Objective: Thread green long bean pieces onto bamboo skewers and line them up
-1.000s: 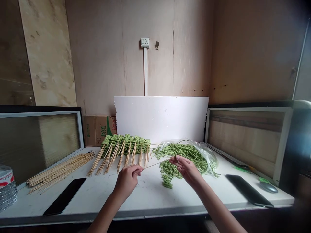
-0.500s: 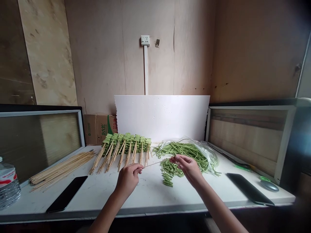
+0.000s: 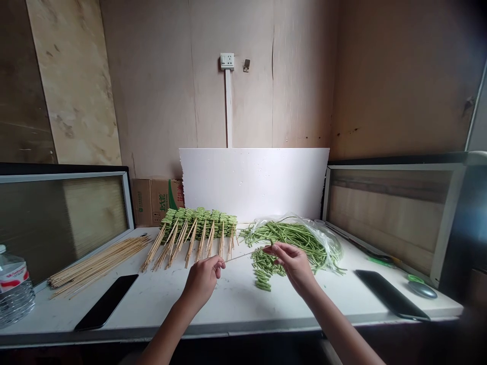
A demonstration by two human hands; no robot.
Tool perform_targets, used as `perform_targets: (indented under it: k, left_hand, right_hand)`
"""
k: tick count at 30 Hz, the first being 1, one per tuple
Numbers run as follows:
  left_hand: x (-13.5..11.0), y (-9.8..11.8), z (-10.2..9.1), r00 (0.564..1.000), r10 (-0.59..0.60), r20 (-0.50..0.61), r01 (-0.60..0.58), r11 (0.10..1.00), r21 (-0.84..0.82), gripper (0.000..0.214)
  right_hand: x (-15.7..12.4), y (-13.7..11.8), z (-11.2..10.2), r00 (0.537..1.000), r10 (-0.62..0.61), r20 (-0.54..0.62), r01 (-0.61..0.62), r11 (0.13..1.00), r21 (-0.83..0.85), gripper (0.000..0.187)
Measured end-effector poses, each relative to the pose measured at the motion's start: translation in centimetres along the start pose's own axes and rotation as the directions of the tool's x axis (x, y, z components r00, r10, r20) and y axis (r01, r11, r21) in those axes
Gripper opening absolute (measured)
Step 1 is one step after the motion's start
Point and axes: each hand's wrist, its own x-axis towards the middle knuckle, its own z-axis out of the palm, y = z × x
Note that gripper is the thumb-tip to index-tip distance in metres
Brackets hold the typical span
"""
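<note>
Thin, straight, pale wooden skewer (image 3: 240,256) slants slightly upward above the white worktop (image 3: 247,306), its left end gripped in the curled left hand (image 3: 203,278) and its other end reaching the fingertips of the right hand (image 3: 292,262), which pinches a small green bean piece (image 3: 271,243) mostly hidden by the fingers. Beside the right hand lies a heap of short, cut green bean lengths (image 3: 262,266), some lined up side by side, with long, slender uncut beans (image 3: 289,234) behind, partly in a clear plastic bag (image 3: 326,237). Farther left, stacked skewers (image 3: 200,223) carry tight green rows.
</note>
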Motion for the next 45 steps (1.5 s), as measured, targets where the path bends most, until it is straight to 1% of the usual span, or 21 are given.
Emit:
perform_targets:
  k: [3,6,8,11,13,16,19,22,27,35,40,45]
  left_hand:
    - [-0.1,-0.1,0.1,0.999,-0.021,0.027,0.019,0.999,0.041,0.033]
    - [-0.1,-0.2,0.2,0.999,-0.016,0.051,0.014,0.999,0.045,0.029]
    - [-0.1,-0.3,0.2,0.998,-0.003,0.070,0.002,1.000,0.019,0.028]
    - [0.0,-0.3,0.3,0.996,0.015,0.087,-0.008,0.997,-0.076,0.028]
    - [0.1,-0.1,0.3,0.998,0.028,0.050,-0.020,0.987,-0.160,0.026]
    - [0.2,0.4,0.3,0.997,0.038,-0.069,-0.053,0.973,-0.225,0.021]
    - [0.2,0.5,0.5,0.985,0.036,-0.170,-0.069,0.978,-0.196,0.022]
    - [0.1,0.0,0.9,0.980,0.029,-0.195,-0.060,0.986,-0.157,0.025]
    - [0.1,-0.6,1.2,0.989,0.027,-0.147,-0.049,0.989,-0.143,0.027]
    - [-0.2,0.2,1.2,1.000,0.029,0.002,-0.028,0.985,-0.171,0.023]
    - [-0.4,0.5,1.6,0.995,0.020,0.093,0.002,0.973,-0.231,0.022]
    - [-0.6,0.9,2.1,0.990,0.003,0.143,0.042,0.949,-0.311,0.027]
  right_hand:
    - [-0.2,0.1,0.3,1.000,-0.025,0.012,0.025,1.000,-0.018,0.037]
    - [-0.3,0.1,0.6,0.999,-0.040,0.017,0.041,0.999,-0.035,0.037]
    - [-0.3,-0.1,0.6,0.999,-0.048,0.023,0.049,0.998,-0.048,0.036]
    - [-0.1,-0.8,0.2,0.997,-0.059,0.049,0.062,0.996,-0.064,0.035]
    - [0.1,-1.4,-0.3,0.997,-0.055,0.053,0.059,0.996,-0.066,0.034]
    - [0.3,-2.1,-0.9,0.999,-0.045,0.024,0.046,0.998,-0.052,0.034]
    - [0.3,-2.1,-0.8,0.999,-0.052,0.006,0.052,0.998,-0.043,0.035]
    - [0.1,-1.7,-0.3,0.997,-0.072,0.008,0.073,0.996,-0.049,0.036]
    - [-0.4,-1.0,0.6,0.996,-0.086,0.035,0.089,0.993,-0.083,0.035]
    - [-1.0,-0.4,2.0,0.993,-0.076,0.087,0.083,0.993,-0.079,0.034]
    - [-0.9,0.0,1.8,0.987,-0.085,0.137,0.098,0.991,-0.088,0.033]
    - [-0.9,0.6,1.8,0.971,-0.096,0.219,0.123,0.986,-0.111,0.029]
